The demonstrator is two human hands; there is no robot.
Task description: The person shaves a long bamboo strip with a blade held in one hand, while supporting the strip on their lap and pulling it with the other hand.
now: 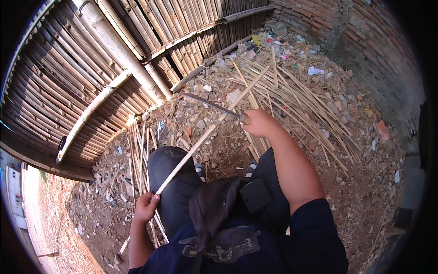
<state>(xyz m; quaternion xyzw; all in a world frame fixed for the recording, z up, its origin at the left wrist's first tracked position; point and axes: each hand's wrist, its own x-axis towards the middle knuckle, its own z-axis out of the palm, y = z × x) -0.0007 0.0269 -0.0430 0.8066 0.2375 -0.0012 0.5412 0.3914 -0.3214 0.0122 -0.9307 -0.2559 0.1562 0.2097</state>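
My left hand (pixel 147 206) is closed around the near end of a long pale bamboo strip (pixel 191 153). The strip slants up and away to the right, across my left knee. In my right hand (pixel 258 123) is the handle of a long knife (pixel 210 103), its dark blade pointing left and slightly away. The blade crosses the strip near the right hand; whether it touches the strip I cannot tell. The knife's handle is mostly hidden by my fingers.
A pile of bamboo strips (pixel 303 105) lies on the rubble ground at the right. More strips (pixel 137 155) lie beside my left leg. A bamboo wall (pixel 105 91) stands at the far left, a brick wall (pixel 365 39) at the far right. Plastic litter (pixel 315 71) is scattered about.
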